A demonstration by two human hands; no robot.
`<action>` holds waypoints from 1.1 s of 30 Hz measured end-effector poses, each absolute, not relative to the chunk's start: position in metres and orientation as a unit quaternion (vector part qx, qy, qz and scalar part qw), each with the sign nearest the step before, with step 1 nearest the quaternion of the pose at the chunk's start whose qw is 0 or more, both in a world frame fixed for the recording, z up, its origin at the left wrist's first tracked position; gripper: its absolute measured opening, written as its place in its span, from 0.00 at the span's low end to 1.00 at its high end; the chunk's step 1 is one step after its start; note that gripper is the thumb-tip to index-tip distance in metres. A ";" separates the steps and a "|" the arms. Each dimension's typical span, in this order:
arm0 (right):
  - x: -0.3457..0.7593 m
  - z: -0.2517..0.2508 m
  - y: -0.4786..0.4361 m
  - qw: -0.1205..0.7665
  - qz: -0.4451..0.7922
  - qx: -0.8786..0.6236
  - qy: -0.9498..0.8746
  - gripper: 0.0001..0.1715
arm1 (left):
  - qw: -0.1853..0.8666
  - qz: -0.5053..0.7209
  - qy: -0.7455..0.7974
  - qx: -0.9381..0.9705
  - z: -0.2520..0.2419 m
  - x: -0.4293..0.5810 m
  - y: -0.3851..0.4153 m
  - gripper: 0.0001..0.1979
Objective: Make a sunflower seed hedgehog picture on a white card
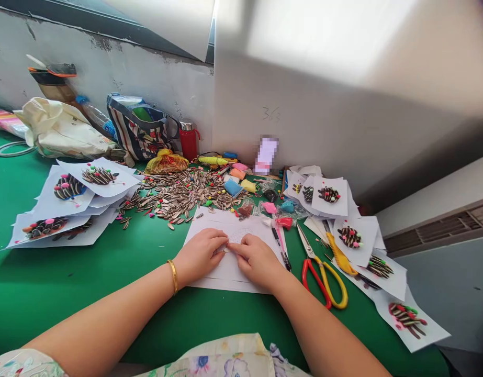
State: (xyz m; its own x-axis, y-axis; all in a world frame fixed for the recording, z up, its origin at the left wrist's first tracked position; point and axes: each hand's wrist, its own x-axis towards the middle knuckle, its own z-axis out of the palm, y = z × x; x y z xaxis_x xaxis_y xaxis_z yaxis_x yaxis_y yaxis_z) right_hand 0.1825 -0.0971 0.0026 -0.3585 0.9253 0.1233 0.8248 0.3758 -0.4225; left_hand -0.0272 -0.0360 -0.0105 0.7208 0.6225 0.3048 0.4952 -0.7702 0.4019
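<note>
A stack of white paper (213,277) lies before me on the green table, with a faint round drawn pattern (241,235) on its top sheet. My left hand (202,254), with a gold bangle at the wrist, rests on the sheet with thumb and fingers closed together. Meeting it at the fingertips, my right hand (260,262) is also closed, its index finger against the left thumb area. A tiny pale bit shows between the fingertips; what it is I cannot make out. Pens (282,246) lie on the paper's right edge, and scissors (323,272) with red and yellow handles lie beside it.
Sunflower seeds (178,191) are heaped behind the paper, near packets of coloured clay (233,187). Sheets with seed-covered figures are piled left (100,196) and right (362,238). A yellow-handled tool (340,255), red flask (188,140) and striped bag (141,128) stand or lie around.
</note>
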 end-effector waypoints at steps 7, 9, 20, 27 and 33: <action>0.184 0.002 -0.096 0.190 0.151 -0.542 -0.805 0.23 | 0.147 0.215 0.304 0.916 -0.008 -0.026 -0.038 0.16; 0.185 0.000 -0.095 0.204 0.159 -0.542 -0.799 0.25 | 0.144 0.215 0.303 0.917 -0.007 -0.025 -0.038 0.17; 0.186 -0.001 -0.093 0.227 0.189 -0.558 -0.775 0.24 | 0.129 0.200 0.303 0.923 -0.006 -0.024 -0.039 0.17; 0.186 -0.001 -0.093 0.234 0.194 -0.553 -0.776 0.24 | 0.113 0.212 0.290 0.926 -0.004 -0.023 -0.041 0.17; 0.185 -0.002 -0.094 0.220 0.181 -0.554 -0.782 0.24 | 0.105 0.210 0.287 0.929 -0.006 -0.023 -0.041 0.16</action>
State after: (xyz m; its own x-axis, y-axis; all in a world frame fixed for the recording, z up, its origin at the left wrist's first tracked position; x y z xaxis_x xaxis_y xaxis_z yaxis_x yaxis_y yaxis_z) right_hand 0.1853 -0.0937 -0.0020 -0.2901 0.9462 0.1430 0.7869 0.3209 -0.5271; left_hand -0.0234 -0.0406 -0.0057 0.7467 0.5777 0.3296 0.4896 -0.8128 0.3157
